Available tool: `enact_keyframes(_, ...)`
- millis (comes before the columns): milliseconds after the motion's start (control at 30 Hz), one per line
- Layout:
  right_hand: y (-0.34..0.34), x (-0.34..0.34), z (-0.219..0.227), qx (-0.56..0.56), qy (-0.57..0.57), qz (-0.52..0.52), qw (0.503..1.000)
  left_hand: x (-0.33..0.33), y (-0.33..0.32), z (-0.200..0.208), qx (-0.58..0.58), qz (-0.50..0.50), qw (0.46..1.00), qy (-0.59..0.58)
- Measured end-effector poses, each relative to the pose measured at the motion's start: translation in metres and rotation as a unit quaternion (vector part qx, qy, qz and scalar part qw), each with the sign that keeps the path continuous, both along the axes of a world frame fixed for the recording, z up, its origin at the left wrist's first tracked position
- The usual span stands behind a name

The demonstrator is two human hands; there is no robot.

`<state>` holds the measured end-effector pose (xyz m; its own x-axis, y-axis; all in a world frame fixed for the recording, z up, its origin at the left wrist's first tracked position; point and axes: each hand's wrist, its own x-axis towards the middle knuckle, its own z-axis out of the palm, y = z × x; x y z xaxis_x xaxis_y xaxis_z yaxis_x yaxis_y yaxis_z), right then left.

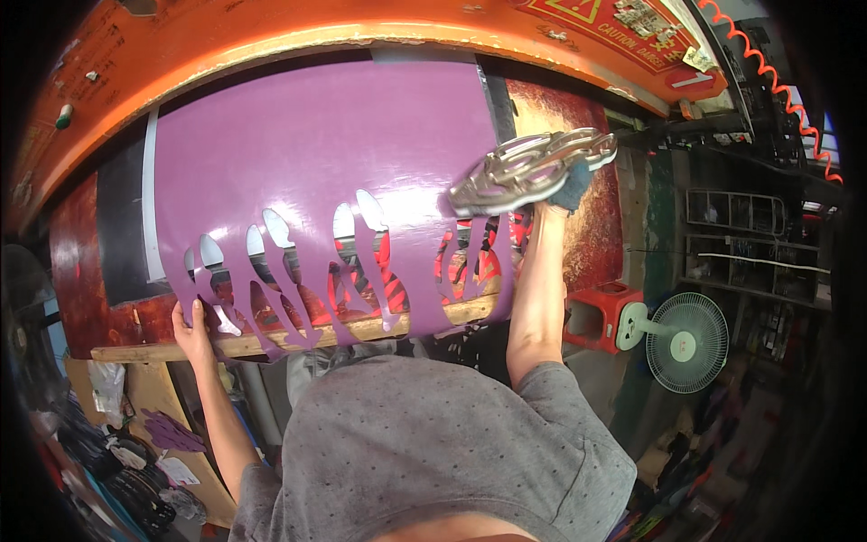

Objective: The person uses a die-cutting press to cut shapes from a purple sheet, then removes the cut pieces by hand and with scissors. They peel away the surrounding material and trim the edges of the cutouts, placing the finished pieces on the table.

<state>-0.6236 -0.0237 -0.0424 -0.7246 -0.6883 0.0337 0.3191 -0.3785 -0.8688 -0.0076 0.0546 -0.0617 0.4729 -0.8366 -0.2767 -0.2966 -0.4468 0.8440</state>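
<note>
1. In the head view, the purple sheet (307,135) lies spread on the tabletop (76,262) in front of me, and I place everything else by it.
2. My left grip (192,329) is at the sheet's near left corner, closed on its edge, with the thumb on top.
3. My right grip (572,187), in a dark glove, is at the sheet's right side, wrapped around one end of the metal die (533,169).
4. That die is tilted, its curved outlines facing up; its far-left end reaches over the sheet's right part and is a little blurred. I cannot tell whether it touches the sheet.
5. Along the sheet's near side run long, narrow cut-outs, leaving thin purple strips; pale, black and red patches show through them.
6. A wooden strip (144,350) runs along the tabletop's near edge, partly beneath those strips.
7. Beyond the sheet's far edge stretches the orange machine beam (262,38).
8. Well to the right of the sheet stand a red stool (601,318) and a round fan (688,345).
</note>
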Motion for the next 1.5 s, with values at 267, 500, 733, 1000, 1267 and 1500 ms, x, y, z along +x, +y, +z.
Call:
enact_keyframes(267,-0.001,0.034,0.026,-0.063,-0.186,0.123,0.973,0.006,-0.016,0.04,0.08,0.122,0.97,0.196)
enact_keyframes(500,0.013,0.081,0.036,-0.038,-0.204,0.159,0.965,0.01,-0.041,0.022,0.021,0.031,0.987,0.154)
enact_keyframes(733,0.016,0.128,0.036,0.008,-0.196,0.208,0.958,-0.025,-0.03,0.014,-0.004,0.044,0.971,0.236)
enact_keyframes(1000,-0.028,0.201,0.06,0.121,-0.111,0.317,0.934,-0.058,-0.02,0.018,0.02,0.019,0.966,0.258)
enact_keyframes(1267,-0.107,0.294,0.062,0.363,0.106,0.36,0.853,-0.061,-0.013,0.002,-0.091,-0.025,0.934,0.345)
enact_keyframes(1500,-0.164,0.365,0.059,0.437,0.338,0.364,0.75,-0.057,-0.003,-0.007,-0.118,-0.059,0.952,0.276)
